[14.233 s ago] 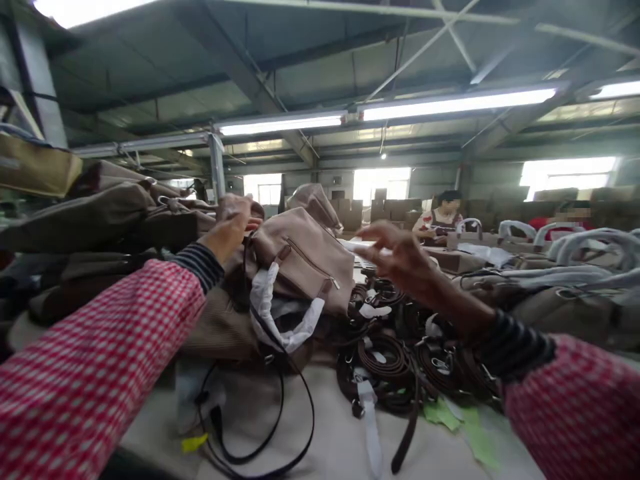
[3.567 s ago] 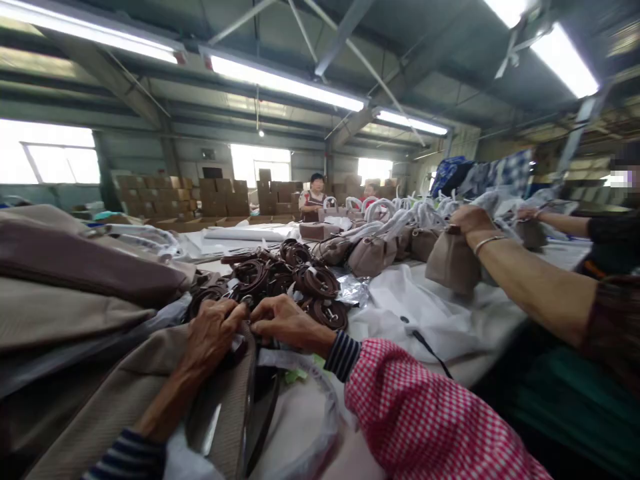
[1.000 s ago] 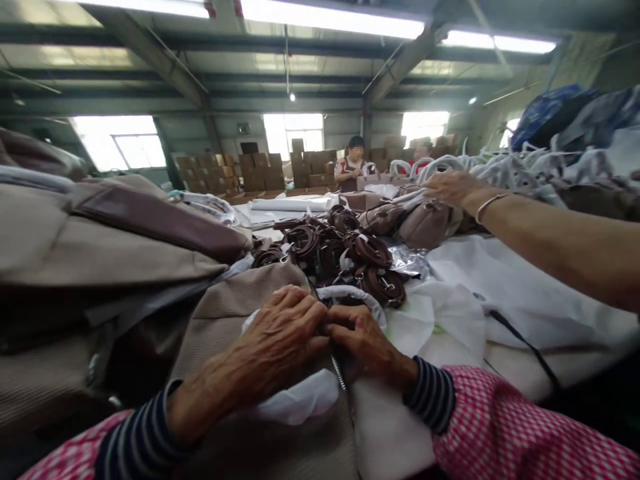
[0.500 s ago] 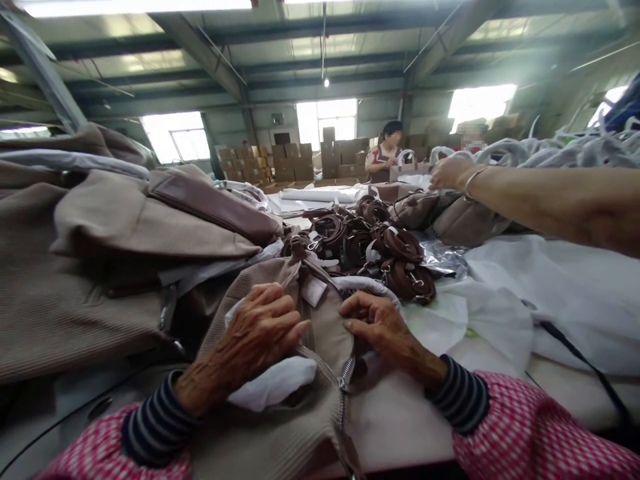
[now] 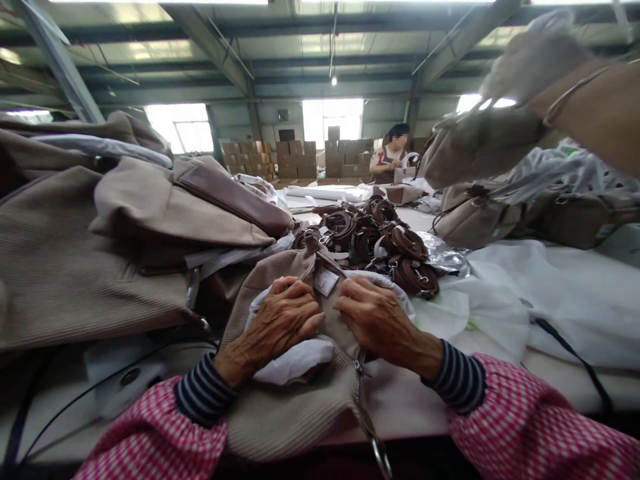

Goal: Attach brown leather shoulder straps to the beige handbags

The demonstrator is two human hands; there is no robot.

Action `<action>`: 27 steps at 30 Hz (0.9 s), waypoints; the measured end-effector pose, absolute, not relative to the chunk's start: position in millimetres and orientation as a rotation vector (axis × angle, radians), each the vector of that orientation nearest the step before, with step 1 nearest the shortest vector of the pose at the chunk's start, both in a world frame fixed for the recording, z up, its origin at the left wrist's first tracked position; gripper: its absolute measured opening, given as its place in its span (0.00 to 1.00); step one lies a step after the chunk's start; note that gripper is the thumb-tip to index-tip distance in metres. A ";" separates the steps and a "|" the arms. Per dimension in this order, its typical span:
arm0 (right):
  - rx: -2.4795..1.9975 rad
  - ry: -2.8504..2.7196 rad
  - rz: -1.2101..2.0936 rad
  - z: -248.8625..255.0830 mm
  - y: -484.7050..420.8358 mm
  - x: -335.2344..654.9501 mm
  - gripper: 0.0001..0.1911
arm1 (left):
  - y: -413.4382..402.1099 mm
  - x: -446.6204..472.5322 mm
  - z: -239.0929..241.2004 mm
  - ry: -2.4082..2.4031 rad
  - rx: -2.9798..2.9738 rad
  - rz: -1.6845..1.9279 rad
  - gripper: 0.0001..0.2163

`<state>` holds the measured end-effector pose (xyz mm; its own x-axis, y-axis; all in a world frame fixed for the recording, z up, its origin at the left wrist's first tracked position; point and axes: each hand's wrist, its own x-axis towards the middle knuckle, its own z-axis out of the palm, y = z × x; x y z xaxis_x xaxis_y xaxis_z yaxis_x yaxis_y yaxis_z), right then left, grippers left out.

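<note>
In front of me lies a beige ribbed bag point(image 5: 295, 423), its zipper point(image 5: 358, 380) partly undone. My left hand point(image 5: 283, 327) is closed on the left edge of the bag's opening, fingertips curled out of sight. On the opposite edge, my right hand point(image 5: 377, 320) is closed too, its fingers pinching the fabric. Between the hands a white label point(image 5: 326, 281) shows inside the bag. White wrapping point(image 5: 295, 362) bulges below my left hand, and a white-wrapped handle point(image 5: 395, 287) curves behind my right hand.
Coiled brown straps point(image 5: 367, 237) lie just beyond the bag. Beige bags point(image 5: 100, 253) are heaped at left, white sheets point(image 5: 530, 293) at right. At upper right a co-worker's arm point(image 5: 595, 107) lifts a bag point(image 5: 480, 143). Another person point(image 5: 390, 153) stands farther back, near stacked cartons.
My right hand has curled further over the bag's edge. At right, the co-worker's arm has risen, lifting a bag off the pile. The view has shifted slightly left.
</note>
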<state>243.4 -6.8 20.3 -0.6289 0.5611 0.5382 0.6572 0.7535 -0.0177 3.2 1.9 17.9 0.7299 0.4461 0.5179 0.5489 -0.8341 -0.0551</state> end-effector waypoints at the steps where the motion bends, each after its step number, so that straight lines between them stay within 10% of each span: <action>1: -0.919 -2.532 -0.274 25.6 -5.1 238.0 0.07 | 2.0 3.4 19.3 -0.789 -2.724 -0.726 0.20; 9: -1.137 -2.553 -0.618 22.7 5.8 224.4 0.17 | -5.0 1.4 27.8 -0.775 -2.622 -0.722 0.20; 27: -1.394 -2.461 -0.138 53.4 30.5 200.7 0.13 | 8.7 4.9 59.4 -0.719 -2.534 -0.880 0.19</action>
<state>200.7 30.5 53.4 -0.4793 0.8204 0.3118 0.8500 0.5224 -0.0678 4.9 8.7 59.4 0.6764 0.3439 0.6514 0.5699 -0.8046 -0.1670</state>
